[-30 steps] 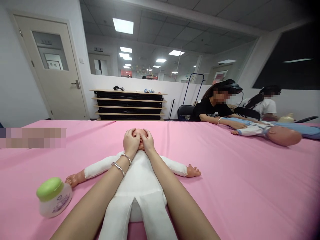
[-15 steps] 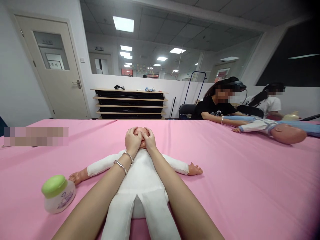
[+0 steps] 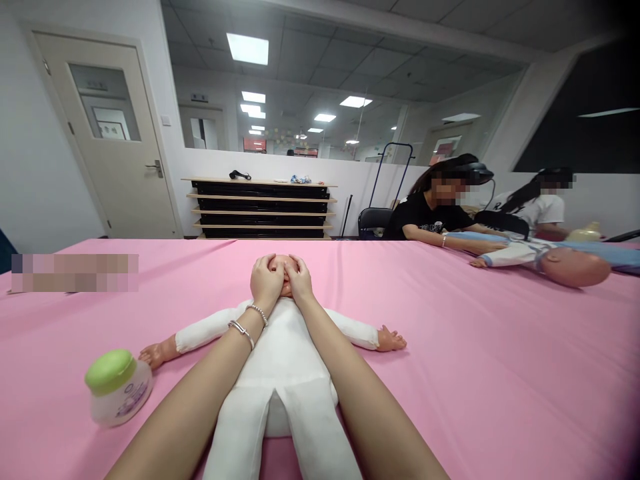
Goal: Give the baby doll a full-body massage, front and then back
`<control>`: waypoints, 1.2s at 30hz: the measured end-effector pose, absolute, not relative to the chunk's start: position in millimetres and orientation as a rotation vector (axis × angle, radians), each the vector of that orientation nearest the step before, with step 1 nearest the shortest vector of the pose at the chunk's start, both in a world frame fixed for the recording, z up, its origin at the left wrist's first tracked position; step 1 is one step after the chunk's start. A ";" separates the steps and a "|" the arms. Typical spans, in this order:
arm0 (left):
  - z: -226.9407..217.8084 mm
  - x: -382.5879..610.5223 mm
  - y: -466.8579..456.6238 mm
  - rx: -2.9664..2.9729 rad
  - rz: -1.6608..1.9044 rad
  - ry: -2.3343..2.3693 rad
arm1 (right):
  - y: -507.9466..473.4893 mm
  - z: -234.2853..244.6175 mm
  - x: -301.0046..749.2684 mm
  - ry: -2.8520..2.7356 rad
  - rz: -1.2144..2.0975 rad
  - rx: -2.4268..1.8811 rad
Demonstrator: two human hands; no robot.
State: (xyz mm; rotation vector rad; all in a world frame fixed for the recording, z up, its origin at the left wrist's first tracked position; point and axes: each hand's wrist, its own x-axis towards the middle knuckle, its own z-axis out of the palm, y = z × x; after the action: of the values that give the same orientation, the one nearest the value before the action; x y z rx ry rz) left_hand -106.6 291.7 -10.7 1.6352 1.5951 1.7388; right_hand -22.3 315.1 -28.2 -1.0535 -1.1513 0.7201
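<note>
Two hands, the person's left hand (image 3: pixel 266 281) and right hand (image 3: pixel 299 279), lie side by side and touching on the face of a doll (image 3: pixel 285 360). Their fingers curl over the face and press in around the nose, covering most of it; neither hand is spread. The doll, one of two in view, has a white cloth body and plastic hands and lies on its back, arms out, on a pink-covered surface (image 3: pixel 475 380). Two bracelets (image 3: pixel 243 325) circle the left wrist. One jar (image 3: pixel 119 388) with a green lid stands near the doll's outstretched hand on the left. To the far right, a second doll (image 3: pixel 575 267) in blue and white lies on the same surface, with a co-worker's hand (image 3: pixel 493 246) resting on its clothes. Two co-workers (image 3: pixel 425 217) sit there. Compared with the earlier frame, the hands stay in place and the view has barely shifted.
</note>
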 end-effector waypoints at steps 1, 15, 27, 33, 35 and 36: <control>-11.0 -106.6 292.4 1.624 1.743 1.592 | 316.3 -29.0 -22.2 -1.144 0.721 -1.053; -15.0 -107.9 298.3 1.519 1.753 1.507 | 319.3 -27.9 -23.6 -1.041 0.799 -1.102; -43.7 -136.4 281.0 1.693 1.596 1.063 | 292.5 -35.7 4.0 -1.393 1.101 -0.946; -53.4 -138.1 276.7 1.712 1.546 1.052 | 276.6 -40.7 10.3 -1.467 1.099 -0.927; -52.7 -140.6 277.8 1.648 1.530 0.999 | 276.9 -41.4 10.4 -1.409 1.182 -0.855; -52.1 -142.0 277.8 1.611 1.520 0.971 | 277.0 -41.5 10.5 -1.371 1.226 -0.813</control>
State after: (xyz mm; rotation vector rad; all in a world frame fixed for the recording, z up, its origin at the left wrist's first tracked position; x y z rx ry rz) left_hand -142.0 277.8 -52.1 1.6113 0.9708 1.5200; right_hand 10.5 277.0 -41.5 -0.8131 -1.3706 1.2259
